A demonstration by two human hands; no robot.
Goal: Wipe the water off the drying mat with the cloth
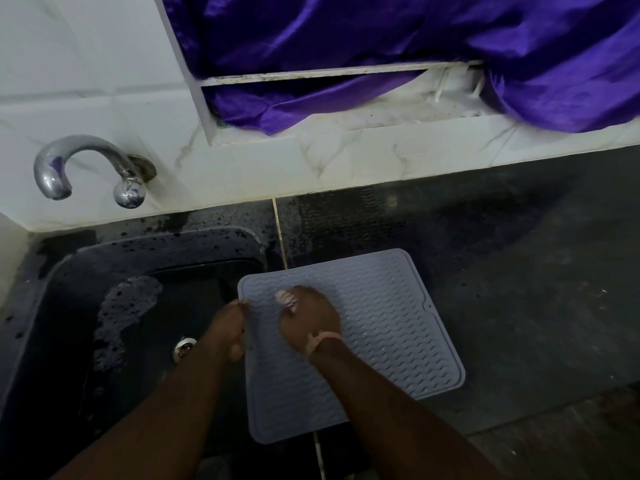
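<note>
A grey ribbed drying mat (381, 327) lies on the dark counter, its left edge hanging slightly over the sink. My left hand (230, 330) pinches that left edge of the mat. On the mat's upper left part my right hand (310, 322) holds a small pinkish cloth (285, 299), most of it hidden under the fingers. A pink band circles my right wrist.
A dark wet sink (104, 306) with a metal drain (183, 346) lies to the left. A chrome tap (86, 168) juts from the white tiled wall. A purple curtain (415, 39) hangs over the window ledge behind. Dark counter (536, 289) extends to the right.
</note>
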